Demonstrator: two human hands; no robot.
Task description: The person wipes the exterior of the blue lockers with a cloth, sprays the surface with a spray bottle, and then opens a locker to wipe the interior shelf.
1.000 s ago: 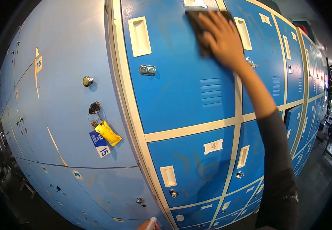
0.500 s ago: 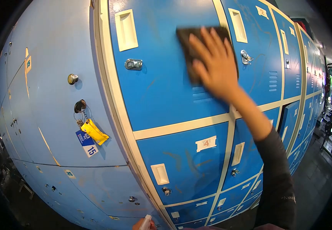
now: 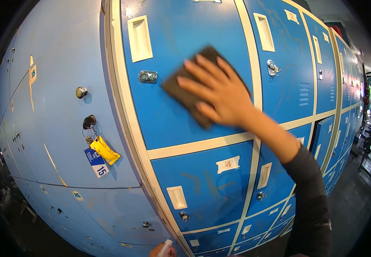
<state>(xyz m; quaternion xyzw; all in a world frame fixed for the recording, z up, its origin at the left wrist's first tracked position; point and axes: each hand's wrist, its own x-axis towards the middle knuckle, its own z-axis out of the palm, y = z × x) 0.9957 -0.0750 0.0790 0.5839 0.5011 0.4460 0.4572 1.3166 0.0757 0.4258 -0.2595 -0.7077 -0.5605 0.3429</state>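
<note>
My right hand [image 3: 222,92] lies with spread fingers on a dark brown cloth [image 3: 183,96], pressing it against the blue locker door [image 3: 172,124]. The cloth is tilted and blurred by motion, just right of the door's metal lock [image 3: 147,77]. A recessed white handle [image 3: 140,38] is above that lock. At the bottom edge, my left hand [image 3: 154,251] is closed around a white object [image 3: 165,248] that looks like the top of a spray bottle; most of both is cut off.
Lighter blue lockers [image 3: 61,141] stand on the left, with a round knob [image 3: 81,92] and keys with a yellow tag [image 3: 105,150] hanging from a lock. Below is a door labelled 4 [image 3: 228,163]. A narrow door [image 3: 322,137] at right stands ajar.
My right hand and the cloth have moved down and left across the door, and the cloth has turned. My left hand stays at the bottom edge.
</note>
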